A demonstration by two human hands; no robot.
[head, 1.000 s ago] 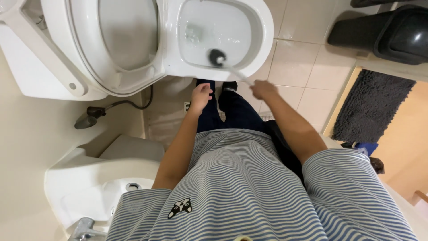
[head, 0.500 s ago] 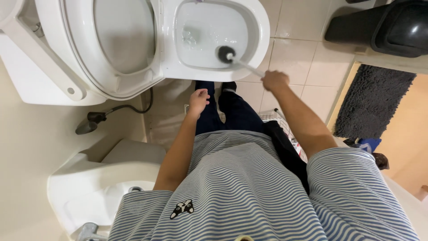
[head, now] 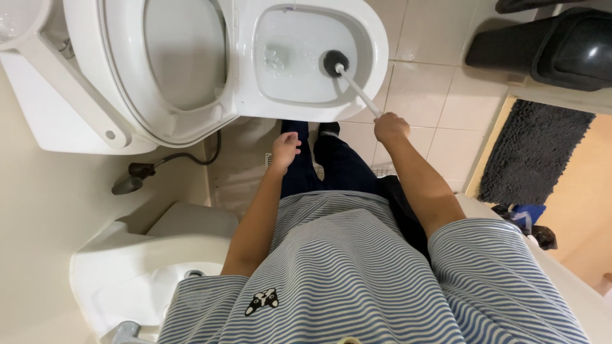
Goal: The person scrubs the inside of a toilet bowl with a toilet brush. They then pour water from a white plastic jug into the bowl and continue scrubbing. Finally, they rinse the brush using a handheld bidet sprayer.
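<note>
in the head view, the person's right hand (head: 390, 126) is closing its grip around the end of the white handle of a toilet brush (head: 347, 78), whose dark head is sitting inside the white toilet bowl (head: 376, 70) against the bowl's right inner wall, with the handle slanting out over the rim toward the hand. the left hand (head: 284, 150) is hanging loosely half-curled and holding nothing, just below the bowl's front edge and above the dark trousers. the raised toilet lid (head: 185, 64) is lying left of the bowl, a black bin (head: 561, 54) is standing on the tiled floor (head: 433, 114) at upper right, and a dark grey mat (head: 535, 159) is lying beyond the tiles.
</note>
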